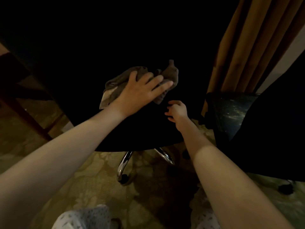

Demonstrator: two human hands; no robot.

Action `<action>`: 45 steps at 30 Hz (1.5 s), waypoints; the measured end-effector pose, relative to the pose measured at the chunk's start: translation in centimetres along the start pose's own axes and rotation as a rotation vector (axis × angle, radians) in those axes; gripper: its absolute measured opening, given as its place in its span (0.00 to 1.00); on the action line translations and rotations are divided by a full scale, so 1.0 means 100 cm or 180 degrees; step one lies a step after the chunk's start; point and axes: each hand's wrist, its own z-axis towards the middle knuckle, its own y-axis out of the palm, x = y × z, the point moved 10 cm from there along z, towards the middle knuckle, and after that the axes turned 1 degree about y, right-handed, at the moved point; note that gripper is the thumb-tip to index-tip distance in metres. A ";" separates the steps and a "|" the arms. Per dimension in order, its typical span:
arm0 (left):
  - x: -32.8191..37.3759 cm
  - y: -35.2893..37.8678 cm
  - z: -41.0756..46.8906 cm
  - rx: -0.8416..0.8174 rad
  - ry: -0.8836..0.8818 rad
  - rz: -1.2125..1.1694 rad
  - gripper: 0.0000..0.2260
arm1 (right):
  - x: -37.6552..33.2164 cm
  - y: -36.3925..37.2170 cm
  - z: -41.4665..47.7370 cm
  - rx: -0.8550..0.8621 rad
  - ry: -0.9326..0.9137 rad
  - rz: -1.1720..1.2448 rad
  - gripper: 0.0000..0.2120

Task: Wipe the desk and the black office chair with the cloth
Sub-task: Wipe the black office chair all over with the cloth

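Cloth (115, 81) lies crumpled on the black office chair (140, 129) seat beneath the left hand (140, 91), its fingers (163, 84) straight and spread, while the right hand (178, 111) curls fingers round the seat's edge.

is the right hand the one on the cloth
No, the left hand lies flat on the grey cloth on the black office chair; the right hand is off the cloth, beside it.
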 end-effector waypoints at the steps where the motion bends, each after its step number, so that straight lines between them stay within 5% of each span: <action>1: 0.006 0.006 -0.003 -0.0061 0.0100 -0.0012 0.21 | 0.002 0.004 0.000 0.0116 -0.0062 -0.0047 0.14; 11: 0.072 0.109 -0.097 -0.1817 0.0554 -0.0482 0.43 | 0.052 0.030 0.004 -0.0015 0.0114 -0.0696 0.14; 18: 0.069 0.152 -0.196 -0.3309 0.0344 -0.0870 0.28 | 0.051 0.058 -0.010 -0.0555 -0.0048 -0.1322 0.13; 25: 0.000 0.092 -0.200 -0.1603 -0.0093 -0.0726 0.42 | 0.039 0.104 -0.020 -0.0209 -0.0276 -0.1216 0.14; 31: -0.082 0.022 -0.172 -0.0225 -0.0718 -0.0435 0.27 | 0.015 0.182 -0.046 -0.0553 -0.0422 -0.1072 0.12; 36: -0.126 0.020 -0.176 -0.0059 -0.0940 -0.0260 0.25 | 0.004 0.221 -0.049 -0.0738 -0.0506 -0.0955 0.11; 45: -0.094 0.058 -0.191 0.0031 -0.0687 -0.0301 0.20 | 0.053 0.250 -0.026 -0.0820 0.0212 -0.0396 0.12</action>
